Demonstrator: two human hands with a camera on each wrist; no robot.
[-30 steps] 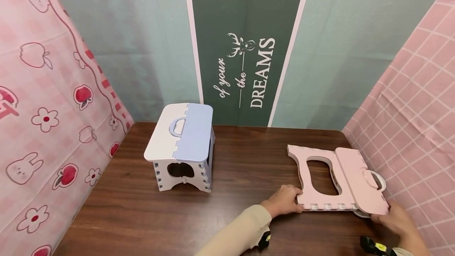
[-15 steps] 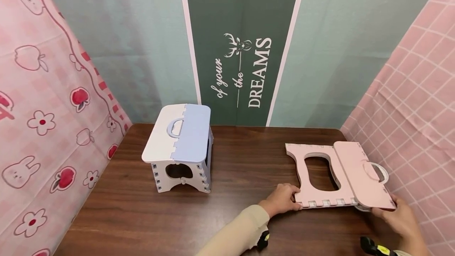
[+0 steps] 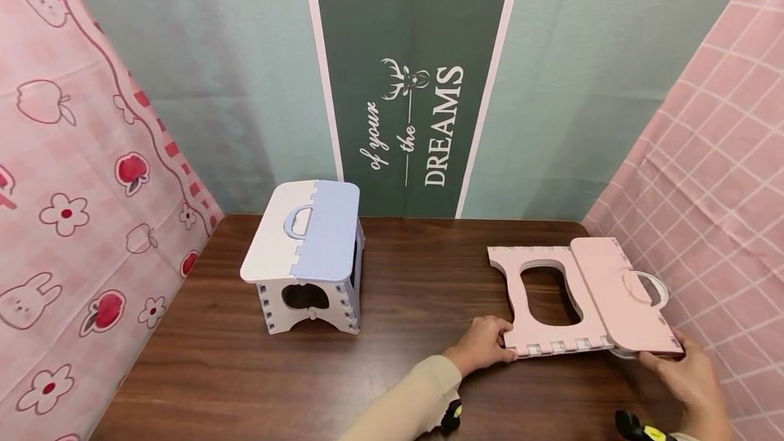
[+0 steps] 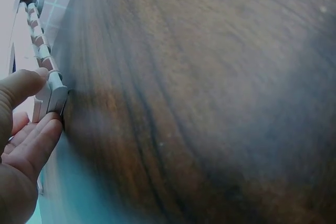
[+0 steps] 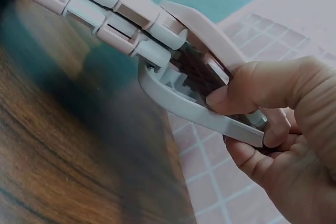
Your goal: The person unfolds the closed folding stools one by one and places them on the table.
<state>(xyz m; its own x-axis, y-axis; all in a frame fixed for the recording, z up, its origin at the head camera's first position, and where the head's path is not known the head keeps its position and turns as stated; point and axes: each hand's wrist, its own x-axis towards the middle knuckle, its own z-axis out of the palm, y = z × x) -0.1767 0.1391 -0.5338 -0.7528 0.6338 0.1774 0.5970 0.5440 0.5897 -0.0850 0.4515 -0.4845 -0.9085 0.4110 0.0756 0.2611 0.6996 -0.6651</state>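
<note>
A folded pink-and-white step stool (image 3: 621, 305) lies nearly flat at the right of the table in the head view. My left hand (image 3: 480, 344) holds its near left corner; the left wrist view shows the thumb above and fingers below the leg edge. At the near right corner, my right hand (image 3: 692, 373) grips the seat end. In the right wrist view, the thumb (image 5: 223, 98) reaches between the pink seat panel (image 5: 202, 32) and the white seat panel (image 5: 202, 119), which stand apart as a wedge. A loop handle (image 3: 658, 289) sticks out on the right.
An unfolded white-and-blue step stool (image 3: 306, 237) stands upright on the left half of the brown wooden table (image 3: 392, 386). A pink checked cloth (image 3: 723, 223) hangs close beside the right hand. Green curtains (image 3: 245, 87) back the table, and a printed pink cloth hangs at left.
The pink stool's right end has risen and turned slightly away from me, with the right hand moving along. My left hand keeps its hold on the corner. The whole head view has shifted slightly.
</note>
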